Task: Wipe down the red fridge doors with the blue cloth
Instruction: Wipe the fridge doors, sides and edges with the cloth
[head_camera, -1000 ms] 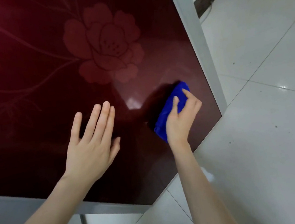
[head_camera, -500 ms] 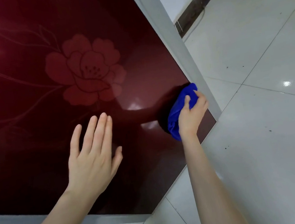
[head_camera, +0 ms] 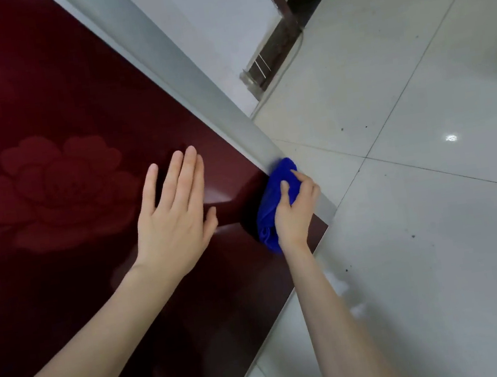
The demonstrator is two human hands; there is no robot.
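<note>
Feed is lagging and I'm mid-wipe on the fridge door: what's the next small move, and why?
Probably sweep the blue cloth back leftward across the red door. The right hand has it bunched against the grey edge trim near the lower corner, while the left hand lies flat, bracing the panel.

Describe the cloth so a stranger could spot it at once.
Find the dark red fridge door with the faint flower. Follow its grey edge strip down to the right hand. Bunched under it is the cloth, the only bright blue thing in view.
</note>
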